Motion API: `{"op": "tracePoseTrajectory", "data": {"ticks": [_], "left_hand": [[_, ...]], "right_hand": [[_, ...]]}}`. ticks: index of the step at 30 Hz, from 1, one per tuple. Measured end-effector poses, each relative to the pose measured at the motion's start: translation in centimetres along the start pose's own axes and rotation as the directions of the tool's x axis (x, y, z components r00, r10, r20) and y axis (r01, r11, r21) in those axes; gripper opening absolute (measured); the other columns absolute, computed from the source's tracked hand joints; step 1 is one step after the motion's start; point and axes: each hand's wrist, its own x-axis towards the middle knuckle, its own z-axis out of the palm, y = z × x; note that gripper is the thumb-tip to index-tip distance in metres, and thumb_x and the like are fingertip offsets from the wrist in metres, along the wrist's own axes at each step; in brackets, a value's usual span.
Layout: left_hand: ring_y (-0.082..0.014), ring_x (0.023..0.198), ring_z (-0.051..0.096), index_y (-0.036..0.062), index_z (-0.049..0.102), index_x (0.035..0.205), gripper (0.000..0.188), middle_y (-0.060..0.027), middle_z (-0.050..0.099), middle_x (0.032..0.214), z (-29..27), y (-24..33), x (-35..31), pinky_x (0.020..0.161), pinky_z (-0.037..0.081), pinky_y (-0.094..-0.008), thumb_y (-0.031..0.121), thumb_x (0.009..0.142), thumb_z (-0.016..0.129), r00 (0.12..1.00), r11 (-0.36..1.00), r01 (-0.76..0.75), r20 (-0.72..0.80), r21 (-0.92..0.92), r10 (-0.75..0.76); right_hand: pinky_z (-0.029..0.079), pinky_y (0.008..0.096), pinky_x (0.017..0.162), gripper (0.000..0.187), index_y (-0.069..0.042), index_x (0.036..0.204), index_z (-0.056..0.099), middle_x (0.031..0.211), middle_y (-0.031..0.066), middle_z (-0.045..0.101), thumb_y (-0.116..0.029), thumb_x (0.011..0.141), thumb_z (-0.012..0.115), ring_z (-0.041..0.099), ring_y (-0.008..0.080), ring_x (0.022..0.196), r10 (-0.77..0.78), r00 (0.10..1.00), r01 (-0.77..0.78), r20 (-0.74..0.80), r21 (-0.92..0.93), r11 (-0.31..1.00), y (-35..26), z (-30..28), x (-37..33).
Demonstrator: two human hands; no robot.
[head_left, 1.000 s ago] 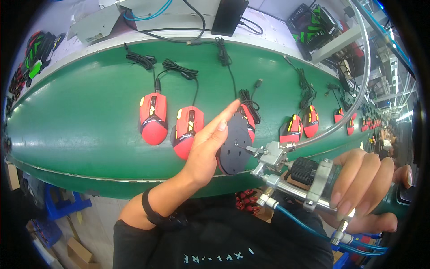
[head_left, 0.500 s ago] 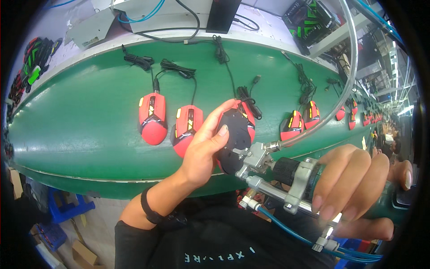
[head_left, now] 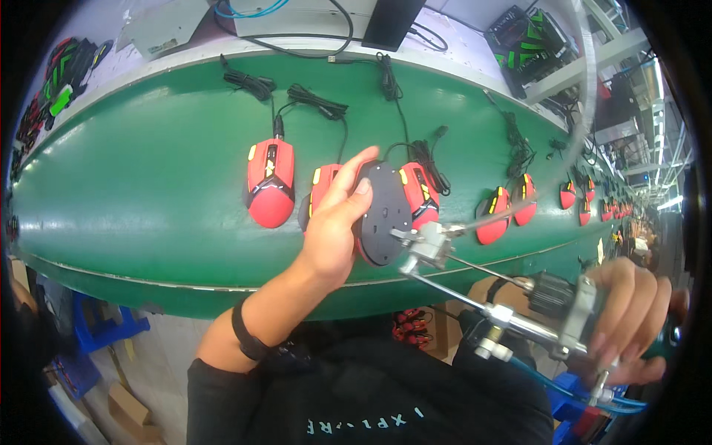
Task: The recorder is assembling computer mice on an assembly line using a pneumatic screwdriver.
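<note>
My left hand [head_left: 330, 233] grips a computer mouse [head_left: 386, 208] turned over, its black underside with small holes facing up. My right hand [head_left: 630, 315] is wrapped round an air-fed power screwdriver [head_left: 552, 293], partly hidden at the picture's right rim. The screwdriver's metal nose block [head_left: 430, 243] sits at the lower right edge of the held mouse; whether they touch I cannot tell. A thin shaft shows between the nose and the black collar. Right beside the held mouse lies a red mouse [head_left: 421, 194], and another red mouse [head_left: 319, 185] is partly behind my left hand.
On the green conveyor belt [head_left: 170, 178] lie a red mouse [head_left: 271, 185] at left and several more toward the right, with bundled black cables behind. A clear hose [head_left: 582, 111] curves down to the screwdriver. A blue stool [head_left: 107, 326] and a cardboard box [head_left: 133, 415] are on the floor.
My right hand has drawn the screwdriver body back to the right and down, so its thin shaft is now exposed. My left hand still holds the overturned mouse, now more fully in view.
</note>
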Motion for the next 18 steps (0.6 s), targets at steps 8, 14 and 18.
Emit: {"op": "tracePoseTrajectory", "data": {"ticks": [8,14,18], "left_hand": [[-0.0267,0.118,0.058,0.0021,0.026,0.15,0.053,-0.016,0.05,0.133,0.2,0.6,-0.2,0.1,0.052,-0.0424,0.022,0.103,0.039,0.993,0.989,-0.114,0.017,0.096,0.113],[-0.0217,0.115,0.059,0.0026,0.028,0.15,0.049,-0.0152,0.05,0.133,0.3,1.1,-0.5,0.097,0.053,-0.0374,0.018,0.105,0.034,0.99,0.99,-0.14,0.029,0.03,0.139],[-0.0219,0.115,0.059,0.002,0.029,0.15,0.049,-0.0148,0.052,0.13,0.0,1.1,-0.7,0.096,0.052,-0.0376,0.019,0.105,0.036,0.985,0.986,-0.167,0.036,-0.024,0.168]], "right_hand": [[0.055,0.0219,0.053,0.037,0.004,0.113,0.048,0.067,0.0041,0.054,-0.015,0.089,0.068,0.058,0.0123,0.056,-0.182,0.983,0.183,0.009,-0.013,0.983,4.5,3.5,0.6],[0.055,0.02,0.05,0.044,0.007,0.12,0.043,0.069,0.0042,0.054,-0.018,0.092,0.066,0.058,0.0127,0.053,-0.219,0.972,0.223,0.08,-0.05,0.973,4.8,3.7,0.9],[0.056,0.0217,0.053,0.044,0.004,0.12,0.041,0.071,0.0045,0.056,-0.022,0.094,0.065,0.06,0.014,0.057,-0.199,0.969,0.201,0.15,0.0,0.98,5.7,3.6,0.8]]}}
